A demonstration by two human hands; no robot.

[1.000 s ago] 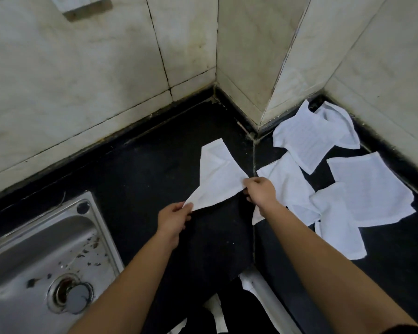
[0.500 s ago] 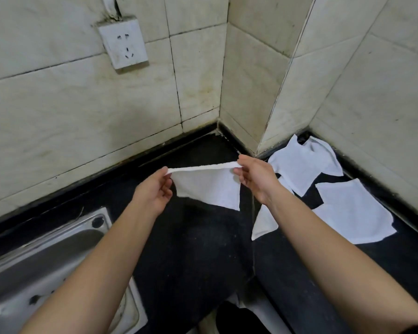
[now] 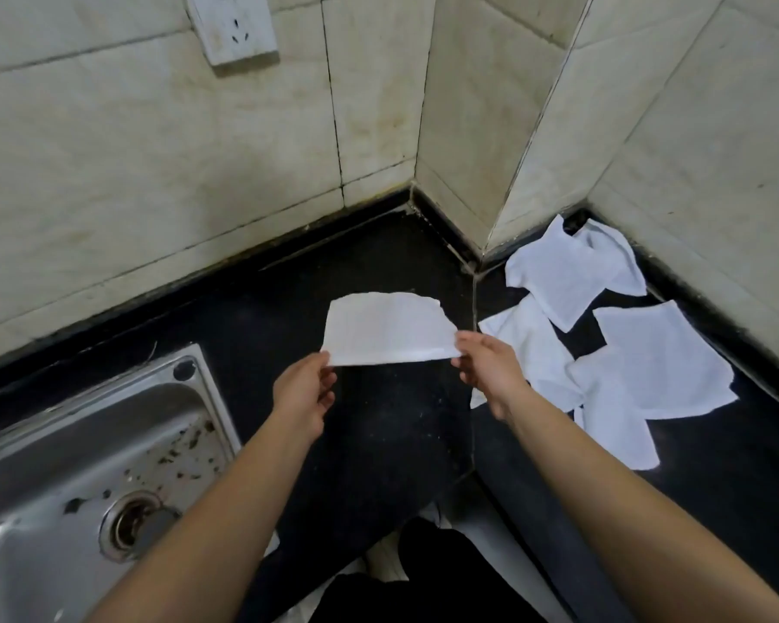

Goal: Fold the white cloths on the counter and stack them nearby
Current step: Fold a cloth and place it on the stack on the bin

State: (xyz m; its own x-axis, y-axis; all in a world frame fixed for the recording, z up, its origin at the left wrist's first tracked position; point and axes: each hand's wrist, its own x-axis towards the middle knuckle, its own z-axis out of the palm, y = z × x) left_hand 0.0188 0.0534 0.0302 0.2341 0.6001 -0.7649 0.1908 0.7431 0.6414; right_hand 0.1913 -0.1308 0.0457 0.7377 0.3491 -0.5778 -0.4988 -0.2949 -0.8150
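We are pinching a white cloth mid-frame, left hand and right hand fingertips gripping its lower corners.

Sink: brushed stainless steel, dull sheen, basin speckled with dark debris. Counter beside the sink: black speckled stone, faint gloss. Right of the sink, held cloth and loose cloths: white woven fabric, matt. Wall tiles behind the sink: cream, glazed, stained.

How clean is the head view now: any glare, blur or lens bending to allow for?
Head view throughout: dim, even light, no hard shadows; the steel sink gives only a soft sheen; wide-angle bending tilts the tiled wall grout lines; the held white cloth looks slightly soft between the left hand and right hand.
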